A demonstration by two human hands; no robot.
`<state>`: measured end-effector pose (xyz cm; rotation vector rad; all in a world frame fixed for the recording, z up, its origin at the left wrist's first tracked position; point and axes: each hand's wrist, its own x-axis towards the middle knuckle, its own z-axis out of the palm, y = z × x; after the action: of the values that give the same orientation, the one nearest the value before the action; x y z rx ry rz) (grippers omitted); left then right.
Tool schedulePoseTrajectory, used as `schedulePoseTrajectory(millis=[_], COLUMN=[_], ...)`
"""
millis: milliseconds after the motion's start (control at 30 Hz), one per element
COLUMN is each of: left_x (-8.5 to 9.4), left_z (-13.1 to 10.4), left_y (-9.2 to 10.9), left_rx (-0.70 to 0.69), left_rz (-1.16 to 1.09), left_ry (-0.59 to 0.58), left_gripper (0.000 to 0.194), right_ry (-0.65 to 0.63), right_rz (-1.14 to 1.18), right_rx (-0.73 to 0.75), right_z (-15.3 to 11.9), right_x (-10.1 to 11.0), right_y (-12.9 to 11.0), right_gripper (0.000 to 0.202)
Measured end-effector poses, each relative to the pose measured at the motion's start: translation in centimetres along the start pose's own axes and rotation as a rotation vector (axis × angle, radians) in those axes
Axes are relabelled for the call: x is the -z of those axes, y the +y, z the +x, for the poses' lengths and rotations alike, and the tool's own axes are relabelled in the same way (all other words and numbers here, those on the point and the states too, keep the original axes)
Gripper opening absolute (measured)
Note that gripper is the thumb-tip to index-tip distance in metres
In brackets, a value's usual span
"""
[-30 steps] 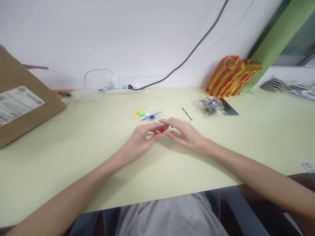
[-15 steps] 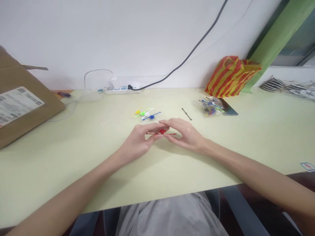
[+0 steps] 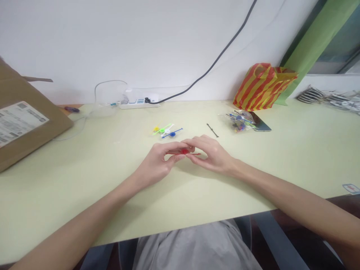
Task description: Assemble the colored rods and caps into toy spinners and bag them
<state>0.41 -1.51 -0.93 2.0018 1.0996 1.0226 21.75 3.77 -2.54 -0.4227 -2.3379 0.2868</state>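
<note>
Between my two hands is a red plastic arrow spinner (image 3: pixel 184 152), its thin pointer lying crosswise and its round hub in the middle. My left hand (image 3: pixel 157 161) pinches it from the left, thumb below and fingers above. From the other side my right hand (image 3: pixel 212 153) closes on it with thumb and fingertips. The fingers partly cover the hub and the pointer's left end. Just beyond my left hand lie a yellow spinner (image 3: pixel 156 129), a green spinner (image 3: pixel 162 131), a white spinner (image 3: pixel 168 131) and a blue spinner (image 3: pixel 172 134). A loose black arrow (image 3: pixel 212 130) lies past my right hand.
A clear bag of spinner parts (image 3: pixel 240 122) rests against a dark phone (image 3: pixel 260 122). Behind stands a red-and-yellow striped bag (image 3: pixel 263 87). A cardboard box (image 3: pixel 28 116) occupies the left, and a power strip (image 3: pixel 140 105) with a black cable (image 3: pixel 208 71) sits along the wall.
The red spinner's hub appears slightly lower and tilted between my fingers. Both hands keep nearly the same grip, and the whole view has shifted a little.
</note>
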Motion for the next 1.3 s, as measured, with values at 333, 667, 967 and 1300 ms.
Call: schedulePoseTrajectory(millis=[333,667,967,1300], left_x=[0.1,0.2,0.4,0.9], left_z=[0.1,0.4,0.5,0.8], left_y=[0.2,0.1,0.0,-0.6], left_rx=[-0.011,0.042,0.101,0.127], left_rz=[0.019,-0.031,-0.015,0.079], left_ry=[-0.013,0.072,-0.004,0.076], left_gripper=[0.021,0.027,0.024,0.024], right_ry=[0.024,0.197,0.155,0.134], right_rz=[-0.01,0.028,-0.03,-0.001], right_rx=[0.015,-0.009,0.065,-0.01], right_z=[-0.1,0.0,0.1,-0.2], right_x=[-0.7,-0.8,-1.6,-1.8], right_y=[0.0,0.8,0.9,1.1], right_gripper=[0.018,0.026,0.017,0.019])
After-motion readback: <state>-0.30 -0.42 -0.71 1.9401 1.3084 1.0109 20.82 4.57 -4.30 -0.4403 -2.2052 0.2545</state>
